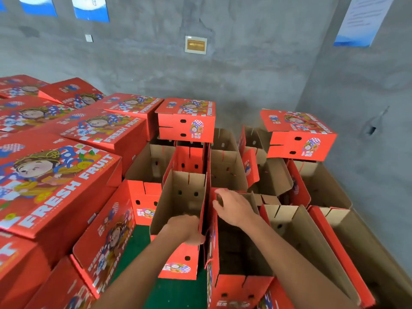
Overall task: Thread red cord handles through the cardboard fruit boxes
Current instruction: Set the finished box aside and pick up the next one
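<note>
An open red cardboard fruit box stands in front of me with its brown inside showing. A thin red cord hangs on its left wall. My left hand grips the upright flap where this box meets the open box beside it. My right hand curls over the top edge of the left wall near the far corner. What the fingertips hold is hidden.
Closed red FRESH FRUIT boxes are stacked high on the left. Several open boxes fill the floor ahead and to the right, with two closed boxes on top. Green floor shows below. A grey concrete wall stands behind.
</note>
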`<state>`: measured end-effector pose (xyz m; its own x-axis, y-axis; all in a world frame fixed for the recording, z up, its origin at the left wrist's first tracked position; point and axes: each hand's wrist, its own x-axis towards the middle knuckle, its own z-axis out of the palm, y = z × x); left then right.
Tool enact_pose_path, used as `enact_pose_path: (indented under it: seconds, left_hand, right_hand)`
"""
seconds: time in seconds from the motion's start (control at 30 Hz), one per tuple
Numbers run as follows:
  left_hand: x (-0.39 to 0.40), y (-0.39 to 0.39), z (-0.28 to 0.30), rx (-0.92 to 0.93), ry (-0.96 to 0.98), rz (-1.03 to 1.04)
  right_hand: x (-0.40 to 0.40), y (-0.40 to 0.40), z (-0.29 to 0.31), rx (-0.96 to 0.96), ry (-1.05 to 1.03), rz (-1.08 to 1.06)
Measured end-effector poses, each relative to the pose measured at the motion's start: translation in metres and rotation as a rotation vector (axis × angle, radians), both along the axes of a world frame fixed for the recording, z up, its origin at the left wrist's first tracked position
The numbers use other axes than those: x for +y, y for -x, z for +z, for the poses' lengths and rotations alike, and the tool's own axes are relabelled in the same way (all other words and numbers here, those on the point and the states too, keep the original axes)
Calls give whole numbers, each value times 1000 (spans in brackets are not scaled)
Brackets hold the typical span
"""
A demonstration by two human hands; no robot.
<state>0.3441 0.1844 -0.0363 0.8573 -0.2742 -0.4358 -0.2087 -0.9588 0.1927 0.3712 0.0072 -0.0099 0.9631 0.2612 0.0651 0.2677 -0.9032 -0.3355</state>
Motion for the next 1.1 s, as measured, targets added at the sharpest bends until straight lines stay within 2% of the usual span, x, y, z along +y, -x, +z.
enact_pose_path:
  seconds: [0.13, 0.3, 0.4, 0.53, 0.6, 0.67, 0.77, 0.8, 0.93, 1.03, 1.1]
  left_hand:
    - [-18, 68, 5, 150, 73, 12]
    - [-32, 157, 11, 357, -80, 119]
    - [-44, 209, 15, 386, -89, 163]
    - [-58, 263, 15, 541, -84, 275]
    - [-67, 279, 12, 520, -23, 343]
    - [-76, 287, 10, 368, 91, 399]
    - [-92, 288, 5, 134, 471, 557]
    - [-95, 288, 4, 82, 524, 593]
    - [-101, 297, 8, 114, 436, 534]
    - [-109, 312, 15, 216, 381, 464]
    - [-119, 323, 18, 280, 374, 437]
  right_hand:
    - [-9, 51, -5, -17, 11, 37]
    - [-38, 126, -9, -99, -15, 97]
    - [-60, 175, -11, -187, -101, 136]
    - [-96, 234, -18, -355, -136, 138]
    - [-119, 261, -24, -379, -176, 132]
    - [-144, 285, -33, -370, -205, 129]
    - [-183, 314, -56, -283, -165, 96]
    - [-195, 322, -65, -212, -142, 64]
    - [-245, 360, -115, 102, -16, -101]
    - [-279, 390, -155, 293, 209, -192]
    - [-294, 408, -178, 393, 289, -257]
